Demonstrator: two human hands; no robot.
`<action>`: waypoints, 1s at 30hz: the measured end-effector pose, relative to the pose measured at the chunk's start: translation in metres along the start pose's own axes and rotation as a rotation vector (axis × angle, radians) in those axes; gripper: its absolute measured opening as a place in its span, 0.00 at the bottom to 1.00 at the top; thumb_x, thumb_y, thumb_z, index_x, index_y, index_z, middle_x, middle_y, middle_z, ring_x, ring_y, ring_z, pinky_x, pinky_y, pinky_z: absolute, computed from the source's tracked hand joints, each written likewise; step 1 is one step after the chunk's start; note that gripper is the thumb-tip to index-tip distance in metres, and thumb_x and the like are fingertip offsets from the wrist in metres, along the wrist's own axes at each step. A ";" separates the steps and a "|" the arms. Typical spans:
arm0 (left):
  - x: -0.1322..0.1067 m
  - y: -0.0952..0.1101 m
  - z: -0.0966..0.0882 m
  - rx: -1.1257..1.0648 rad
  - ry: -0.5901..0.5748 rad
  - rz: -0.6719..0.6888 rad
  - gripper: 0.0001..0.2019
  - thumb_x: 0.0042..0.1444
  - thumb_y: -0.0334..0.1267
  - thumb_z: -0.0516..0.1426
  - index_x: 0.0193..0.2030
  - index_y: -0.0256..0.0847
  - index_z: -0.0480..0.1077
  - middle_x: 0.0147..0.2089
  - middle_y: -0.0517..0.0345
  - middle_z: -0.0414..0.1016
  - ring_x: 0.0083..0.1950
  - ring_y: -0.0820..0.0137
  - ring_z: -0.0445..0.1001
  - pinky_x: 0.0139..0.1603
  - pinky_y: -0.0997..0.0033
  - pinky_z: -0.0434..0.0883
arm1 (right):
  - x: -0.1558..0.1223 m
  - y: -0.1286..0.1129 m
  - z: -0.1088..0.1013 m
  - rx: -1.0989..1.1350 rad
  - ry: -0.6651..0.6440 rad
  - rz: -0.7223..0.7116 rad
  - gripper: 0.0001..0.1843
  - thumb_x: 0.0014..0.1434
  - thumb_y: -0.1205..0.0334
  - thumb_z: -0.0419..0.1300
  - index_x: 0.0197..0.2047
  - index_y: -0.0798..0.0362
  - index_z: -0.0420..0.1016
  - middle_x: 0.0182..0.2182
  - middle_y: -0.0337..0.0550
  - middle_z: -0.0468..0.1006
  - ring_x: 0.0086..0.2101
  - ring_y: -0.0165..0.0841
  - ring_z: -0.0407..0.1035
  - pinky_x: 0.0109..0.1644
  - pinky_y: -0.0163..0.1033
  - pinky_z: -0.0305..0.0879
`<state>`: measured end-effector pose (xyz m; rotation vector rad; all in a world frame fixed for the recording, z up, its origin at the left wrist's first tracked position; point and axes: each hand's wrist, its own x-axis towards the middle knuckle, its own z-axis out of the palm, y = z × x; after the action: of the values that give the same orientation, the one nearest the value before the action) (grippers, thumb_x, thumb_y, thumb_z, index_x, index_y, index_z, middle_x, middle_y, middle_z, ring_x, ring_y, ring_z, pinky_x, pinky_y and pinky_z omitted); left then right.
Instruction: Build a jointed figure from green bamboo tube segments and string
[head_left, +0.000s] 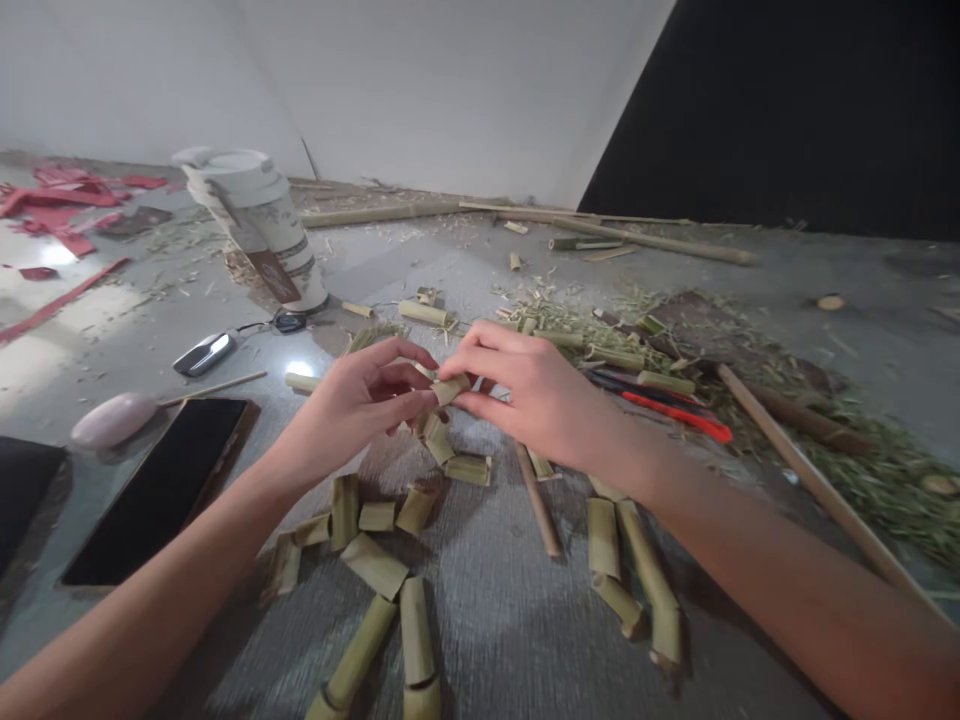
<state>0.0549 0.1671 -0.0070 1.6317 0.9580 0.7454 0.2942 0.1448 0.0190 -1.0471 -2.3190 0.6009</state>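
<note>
Between my two hands is a short piece of bamboo (451, 389), pinched at both sides by the fingertips. My left hand (364, 405) grips its left end with thumb and fingers. From the other side my right hand (529, 390) closes on it, its fingertips hiding part of the piece. Just below the fingers lie short bamboo pieces, one of them a section (468, 469) resting on its side. Nearer to me, several bamboo segments (375, 566) lie end to end in jointed rows. Another jointed row (651, 570) is under my right forearm, beside a thin brown stick (538, 505).
A white lidded cup (262, 225) stands back left, with a key fob (205, 354), a pale oval object (114, 420) and a phone (157, 490) before it. A red-and-black tool (675, 408) and green shavings (885, 470) lie right. Long bamboo strips (660, 240) lie by the wall.
</note>
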 end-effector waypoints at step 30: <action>0.001 -0.004 0.005 0.145 0.051 0.155 0.09 0.67 0.43 0.65 0.41 0.39 0.81 0.36 0.57 0.82 0.34 0.72 0.75 0.34 0.75 0.70 | -0.001 0.013 0.016 0.291 0.187 0.133 0.05 0.66 0.68 0.66 0.37 0.51 0.83 0.38 0.40 0.83 0.38 0.31 0.77 0.41 0.38 0.71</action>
<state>0.0589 0.1662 -0.0122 1.8376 0.9472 0.8421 0.2925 0.1493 -0.0012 -1.0733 -1.9435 0.8265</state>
